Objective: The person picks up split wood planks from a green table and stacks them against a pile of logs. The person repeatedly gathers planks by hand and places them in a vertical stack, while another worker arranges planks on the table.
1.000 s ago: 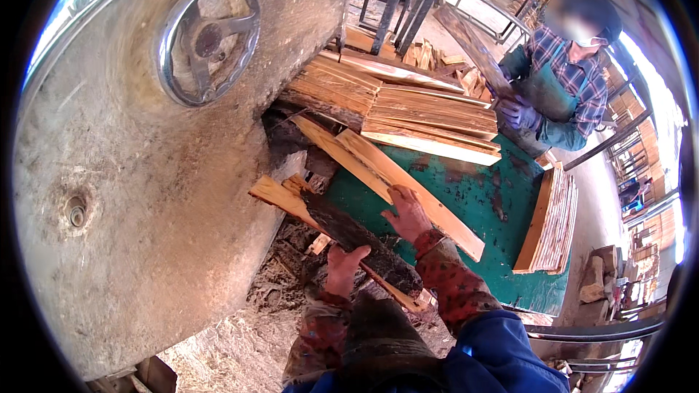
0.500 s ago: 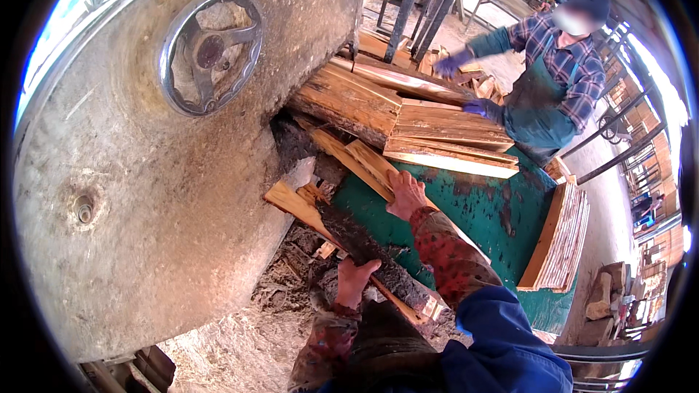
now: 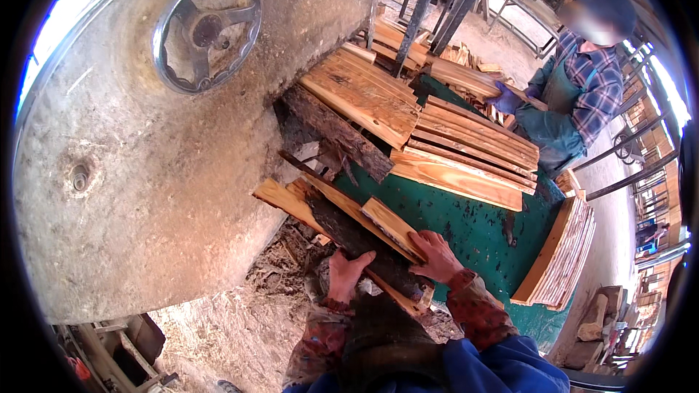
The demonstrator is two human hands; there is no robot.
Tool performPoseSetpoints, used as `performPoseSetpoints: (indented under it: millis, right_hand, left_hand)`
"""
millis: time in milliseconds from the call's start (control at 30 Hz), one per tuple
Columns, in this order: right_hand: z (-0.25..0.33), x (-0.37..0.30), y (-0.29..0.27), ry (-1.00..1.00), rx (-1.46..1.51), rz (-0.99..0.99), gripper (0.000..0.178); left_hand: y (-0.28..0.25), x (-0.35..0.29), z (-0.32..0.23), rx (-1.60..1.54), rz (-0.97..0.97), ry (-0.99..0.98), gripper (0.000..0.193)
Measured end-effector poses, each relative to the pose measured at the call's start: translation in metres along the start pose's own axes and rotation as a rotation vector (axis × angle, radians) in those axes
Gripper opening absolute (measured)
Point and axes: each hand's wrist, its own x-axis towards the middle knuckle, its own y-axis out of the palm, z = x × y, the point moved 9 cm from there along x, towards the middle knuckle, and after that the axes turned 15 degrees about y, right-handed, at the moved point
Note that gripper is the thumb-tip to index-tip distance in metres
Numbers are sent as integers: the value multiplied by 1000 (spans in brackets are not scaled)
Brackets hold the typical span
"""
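Note:
My left hand (image 3: 348, 274) is closed on the near edge of a dark, bark-faced slab of wood (image 3: 342, 227), thumb on top. My right hand (image 3: 435, 256) grips the near end of a short pale board (image 3: 389, 224), which lies beside the slab. Between the two, a longer narrow board (image 3: 342, 202) runs alongside. All three lie slanted across the near-left edge of a green table (image 3: 466, 229). My right palm partly hides the ends of the wood.
Stacked sawn boards (image 3: 473, 145) and a wide board pile (image 3: 364, 94) lie beyond; a bark strip (image 3: 335, 131) edges it. A large machine cover with a handwheel (image 3: 207, 32) stands left. A board bundle (image 3: 557, 255) sits right. Across, a gloved co-worker (image 3: 575, 94) holds a board.
My right hand has come nearer to me and to my left hand, bringing boards against the bark slab. The co-worker has lifted a board off the stack, and the far boards have shifted.

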Motion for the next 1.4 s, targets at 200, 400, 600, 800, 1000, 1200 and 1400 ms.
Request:
performPoseSetpoints:
  millis: [200, 400, 600, 800, 1000, 1200, 1400]
  right_hand:
    - [-47, -40, 2, 57, 7, 18, 92]
    - [-47, -40, -6, 51, 207, 31, 84]
    - [20, -7, -30, -143, 160, -62, 75]
    - [99, 68, -26, -282, 187, -184, 69]
    - [102, 137, -46, -71, -121, -405, 69]
    - [104, 159, -16, 27, -273, -386, 83]
    - [88, 155, -16, 87, -263, -292, 82]
  left_hand:
    - [5, -3, -1, -49, -8, -8, 46]
    - [7, -4, -4, -20, -4, 11, 46]
    - [7, -3, 0, -43, 28, 68, 50]
    - [5, -6, 3, -63, 39, 100, 44]
    - [9, -7, 3, -65, 32, 112, 44]
    - [10, -6, 3, -80, 18, 79, 44]
    - [13, -7, 2, -124, 24, 101, 46]
